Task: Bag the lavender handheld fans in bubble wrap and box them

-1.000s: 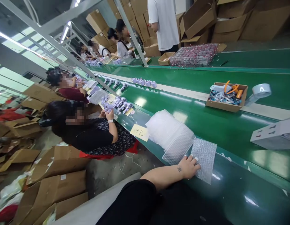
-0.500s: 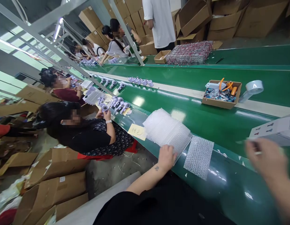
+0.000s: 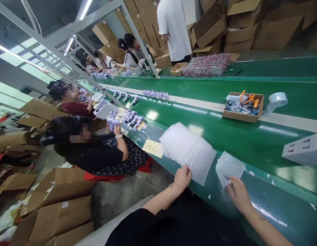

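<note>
A pile of clear bubble wrap sheets [image 3: 185, 145] lies on the near side of the green bench. At its near edge is my left hand [image 3: 182, 178], its fingers closed on the corner of a sheet. My right hand [image 3: 239, 195] pinches the near edge of a separate bubble wrap piece [image 3: 231, 167], which is lifted and bent at that side. That piece lies just right of the pile, apart from it. Left of the pile rests a yellow paper note [image 3: 152, 148] with handwriting.
A white printed box [image 3: 303, 150] stands at the right. Farther back are a carton of tools and parts [image 3: 242, 116] and a tape roll [image 3: 277, 99]. A co-worker [image 3: 84, 147] on the left holds a lilac device [image 3: 112, 123]. Several similar devices [image 3: 133, 118] lie nearby.
My right hand has come from the white box to the separate bubble wrap piece and taken its edge. My left hand stays at the pile. The co-worker has turned the lilac device.
</note>
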Demonstrator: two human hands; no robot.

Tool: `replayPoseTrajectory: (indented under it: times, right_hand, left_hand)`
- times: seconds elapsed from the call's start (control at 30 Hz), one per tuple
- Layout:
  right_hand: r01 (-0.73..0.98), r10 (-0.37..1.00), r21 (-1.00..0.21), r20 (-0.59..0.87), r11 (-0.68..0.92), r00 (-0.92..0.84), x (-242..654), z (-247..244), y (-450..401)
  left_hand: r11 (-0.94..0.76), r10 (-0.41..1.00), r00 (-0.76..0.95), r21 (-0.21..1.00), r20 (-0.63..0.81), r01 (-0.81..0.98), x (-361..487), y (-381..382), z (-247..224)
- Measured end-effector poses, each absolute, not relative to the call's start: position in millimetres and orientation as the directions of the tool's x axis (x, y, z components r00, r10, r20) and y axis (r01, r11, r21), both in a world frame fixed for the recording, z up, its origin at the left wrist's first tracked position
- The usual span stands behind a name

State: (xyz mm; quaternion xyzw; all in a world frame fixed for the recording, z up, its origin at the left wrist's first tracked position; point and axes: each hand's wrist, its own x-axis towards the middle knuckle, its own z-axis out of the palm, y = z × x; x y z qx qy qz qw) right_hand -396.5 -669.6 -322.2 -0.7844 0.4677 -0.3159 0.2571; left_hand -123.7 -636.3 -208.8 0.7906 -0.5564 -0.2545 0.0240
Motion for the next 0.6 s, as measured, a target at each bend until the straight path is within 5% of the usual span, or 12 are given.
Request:
replayPoseTrajectory:
  times: [0.2, 0.33, 0.47, 0.6]
  right_hand:
    - [-0.45, -0.904, -0.847, 0.077, -0.282, 0.421, -346.9, -300.7, -660.0]
    - [-0.41, -0.954, -0.911, -0.076, -0.052, 0.29, -313.3, -294.8, -669.7]
    - [-0.433, -0.959, -0.866, -0.284, 0.252, 0.009, -289.6, -283.7, -691.1]
    - [-0.579, -0.97, -0.785, -0.236, 0.221, -0.05, -263.2, -273.9, -707.9]
  left_hand:
    - [-0.211, -0.97, 0.146, 0.373, -0.194, -0.904, -81.7, -667.6, -191.9]
    - [-0.335, -0.931, 0.364, 0.327, 0.031, -0.884, -0.6, -745.7, -172.5]
    - [-0.623, -0.778, 0.581, 0.175, -0.241, -0.762, 65.2, -816.5, -179.3]
    - [-0.596, -0.776, 0.507, 0.174, -0.376, -0.784, 73.7, -817.5, -210.7]
